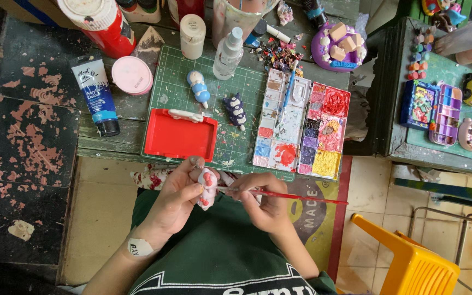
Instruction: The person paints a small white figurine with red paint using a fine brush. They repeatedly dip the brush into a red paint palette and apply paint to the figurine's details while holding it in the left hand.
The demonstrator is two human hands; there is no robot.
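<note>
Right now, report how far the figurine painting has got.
Done, by the look of it: a blue-and-white figurine and a dark one lie painted on the green mat. In hand: the left hand holds a white figurine with red patches; the right hand holds a red brush to it. Left: much of it is bare white.

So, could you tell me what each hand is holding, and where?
Left hand grips the white figurine around its body; right hand pinches the red brush near its bristle end.

One head-worn camera looks steeply down, close above the cutting mat (192,82).
</note>
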